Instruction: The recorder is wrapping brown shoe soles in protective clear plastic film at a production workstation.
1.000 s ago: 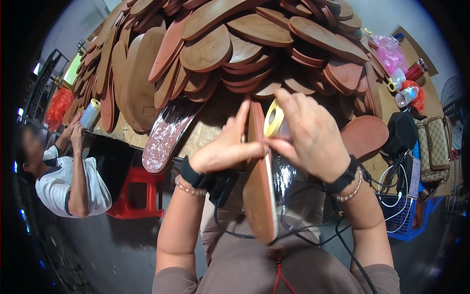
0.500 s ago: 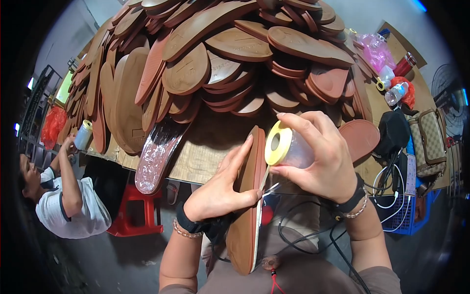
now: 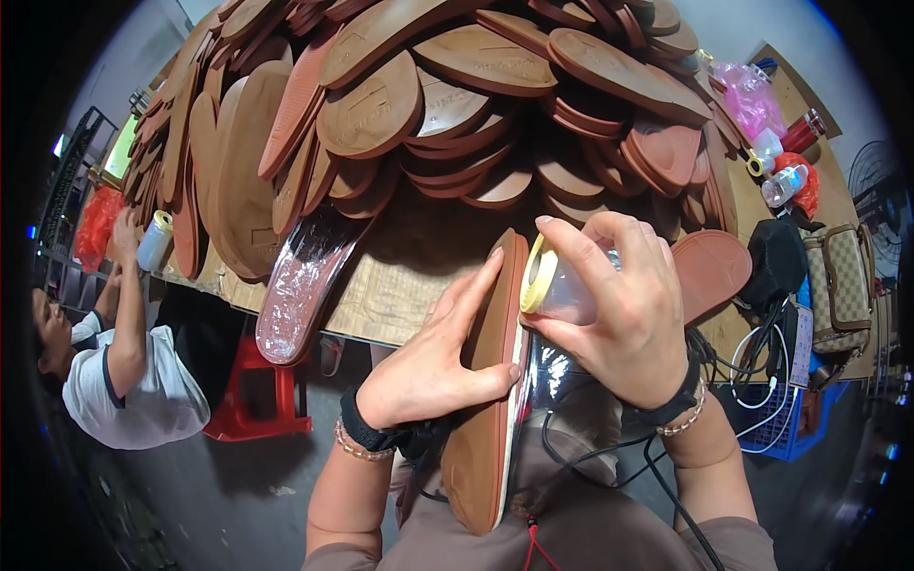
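My left hand (image 3: 433, 371) grips a brown shoe sole (image 3: 471, 481) stood on its edge, its fingers lying along one face and its thumb at the pale strip on the edge. A roll of clear film (image 3: 569, 290) with a yellow core is clasped in my right hand (image 3: 624, 300). The core's rim sits right against the reddish side of the sole's upper part. Shiny film hangs just below the roll, beside the sole. Another sole, wrapped in clear film (image 3: 300, 295), pokes out over the table's front edge to the left.
A large heap of brown soles (image 3: 371, 105) covers the table (image 3: 381, 309). At the right lie a reddish sole (image 3: 709, 271), black cables, a power strip (image 3: 802, 344) and a patterned bag (image 3: 838, 295). A co-worker (image 3: 138, 381) sits at the left near another film roll (image 3: 155, 241) and a red stool (image 3: 252, 400).
The roll has turned so its open core end faces the sole more edge-on. More shiny film shows below it. My left hand keeps its grip; the whole view has shifted slightly.
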### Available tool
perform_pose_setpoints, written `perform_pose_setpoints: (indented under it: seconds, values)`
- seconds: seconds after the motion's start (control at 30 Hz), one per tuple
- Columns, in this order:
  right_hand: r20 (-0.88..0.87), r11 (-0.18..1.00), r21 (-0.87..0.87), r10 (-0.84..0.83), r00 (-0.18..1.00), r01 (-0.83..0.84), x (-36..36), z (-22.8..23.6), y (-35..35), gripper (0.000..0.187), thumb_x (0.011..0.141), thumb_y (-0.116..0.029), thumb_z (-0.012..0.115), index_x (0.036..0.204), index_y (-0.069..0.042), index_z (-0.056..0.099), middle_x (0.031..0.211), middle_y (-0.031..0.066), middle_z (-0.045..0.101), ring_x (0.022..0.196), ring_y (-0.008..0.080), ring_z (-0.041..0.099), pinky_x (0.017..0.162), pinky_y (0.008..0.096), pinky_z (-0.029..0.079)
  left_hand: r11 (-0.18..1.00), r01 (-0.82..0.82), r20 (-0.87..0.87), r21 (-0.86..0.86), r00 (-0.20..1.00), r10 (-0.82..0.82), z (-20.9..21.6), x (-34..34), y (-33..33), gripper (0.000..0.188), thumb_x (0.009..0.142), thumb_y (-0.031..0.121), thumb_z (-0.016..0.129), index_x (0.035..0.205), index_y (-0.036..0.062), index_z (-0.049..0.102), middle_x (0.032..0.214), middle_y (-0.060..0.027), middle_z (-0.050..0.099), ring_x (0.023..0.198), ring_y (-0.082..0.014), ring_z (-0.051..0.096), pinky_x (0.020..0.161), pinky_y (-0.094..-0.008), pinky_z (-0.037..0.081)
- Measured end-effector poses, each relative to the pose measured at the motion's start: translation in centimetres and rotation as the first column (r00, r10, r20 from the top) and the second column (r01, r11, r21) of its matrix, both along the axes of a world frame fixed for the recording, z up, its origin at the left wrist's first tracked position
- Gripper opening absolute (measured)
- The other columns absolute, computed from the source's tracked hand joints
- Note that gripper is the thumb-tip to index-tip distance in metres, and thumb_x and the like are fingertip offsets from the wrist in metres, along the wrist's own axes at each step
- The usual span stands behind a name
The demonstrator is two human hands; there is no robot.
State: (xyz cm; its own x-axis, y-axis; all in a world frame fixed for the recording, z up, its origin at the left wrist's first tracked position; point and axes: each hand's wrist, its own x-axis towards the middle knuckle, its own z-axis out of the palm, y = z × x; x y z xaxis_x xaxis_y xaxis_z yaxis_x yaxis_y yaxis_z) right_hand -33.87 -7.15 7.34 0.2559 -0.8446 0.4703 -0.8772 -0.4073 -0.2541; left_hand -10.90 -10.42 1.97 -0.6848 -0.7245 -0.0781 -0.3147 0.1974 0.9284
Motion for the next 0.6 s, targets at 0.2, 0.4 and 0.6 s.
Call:
perform_pose_setpoints:
  seconds: [0.2,0.4,0.6]
  values:
    - [-0.067,0.999,0.001,-0.033,0.997,0.033,0.54,0.46,0.78,0.084,0.061,-0.022,0.094,0.139,-0.013,0.064,0.114,0.0129,0.056,0.105,0.0318,0.057,0.087,0.0442,0.045,1.000,-0.005,0.000,0.007,1.000,0.005,0.14,-0.19,0.20,0.111,0.085,0.032,0.078,0.172,0.0037,0.015,0.174,-0.0228,0.024,0.159,-0.0341,0.029,0.128,-0.0443,0.028]
    - [-0.083,0.999,-0.019,-0.043,0.996,0.042,0.56,0.77,0.81,0.084,0.061,-0.022,0.093,0.139,-0.013,0.063,0.115,0.0128,0.056,0.105,0.0321,0.057,0.088,0.0445,0.045,1.000,-0.011,-0.009,0.001,1.000,0.011,0.12,-0.19,0.18,0.111,0.085,0.031,0.078,0.172,0.0037,0.015,0.174,-0.0228,0.024,0.159,-0.0343,0.028,0.128,-0.0440,0.028]
    - [-0.101,0.999,-0.012,-0.032,0.994,0.031,0.80,0.71,0.65,0.086,0.061,-0.021,0.094,0.140,-0.013,0.062,0.115,0.0127,0.056,0.105,0.0319,0.057,0.088,0.0443,0.044,1.000,-0.018,0.003,0.014,1.000,0.018,0.37,-0.15,0.18,0.112,0.084,0.029,0.078,0.172,0.0034,0.013,0.174,-0.0226,0.024,0.158,-0.0338,0.030,0.127,-0.0434,0.030]
